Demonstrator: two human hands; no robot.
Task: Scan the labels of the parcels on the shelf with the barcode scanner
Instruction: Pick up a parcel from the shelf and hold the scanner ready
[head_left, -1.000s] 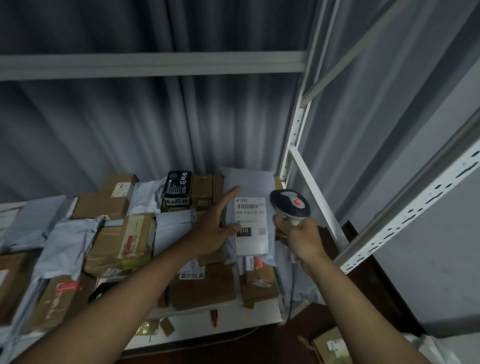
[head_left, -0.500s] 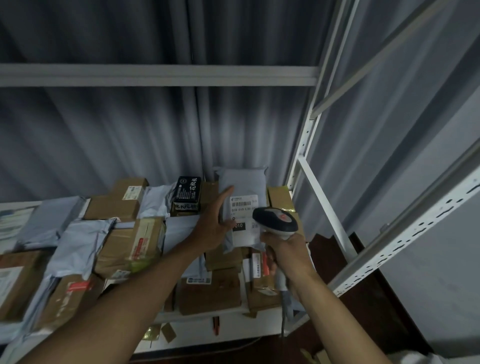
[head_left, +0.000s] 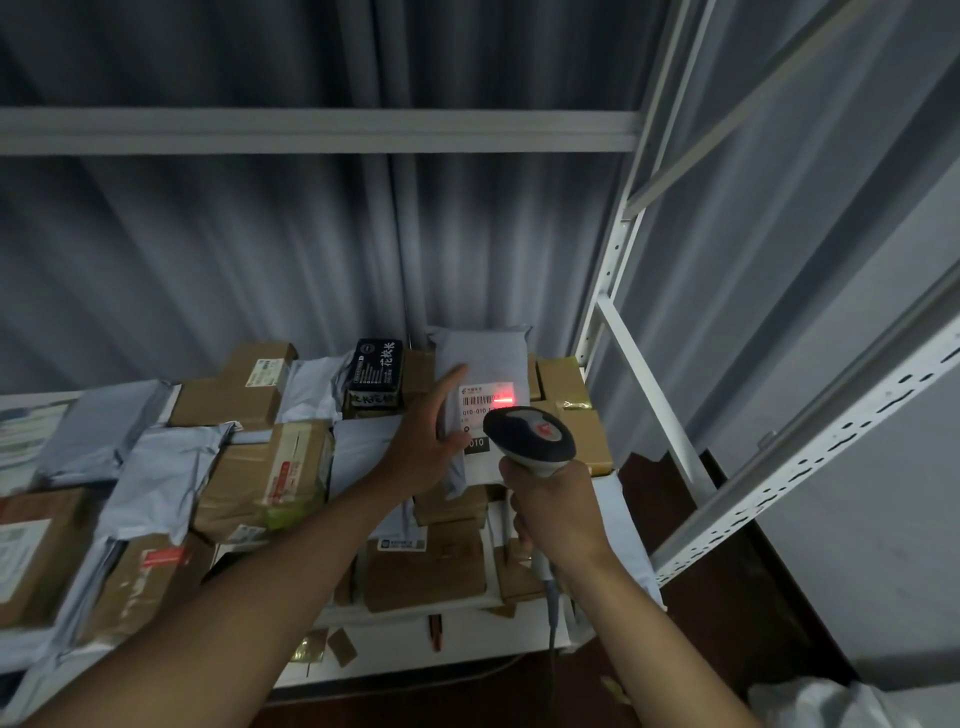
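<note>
1. White metal shelf (head_left: 613, 322), posts punched with slots, one flat board loaded with parcels, and a pleated grey curtain (head_left: 260, 249) hanging behind.
2. Brown cardboard boxes and crinkly grey plastic mailers lie jumbled together; too overlapped to count exactly, and some run off the left edge.
3. One grey mailer (head_left: 480, 358) stands propped upright at the back right, its white paper label (head_left: 485, 402) facing us, a red scan glow on the barcode.
4. One small black box (head_left: 375, 366) with white characters sits just left of it.
5. Left hand (head_left: 423, 441) reaches forward, fingers straight, thumb against the mailer's left edge, steadying it.
6. Right hand (head_left: 556, 506) is wrapped tight round the handle of the barcode scanner (head_left: 530, 439), rounded dark-and-grey head aimed at the label, cord trailing down.
</note>
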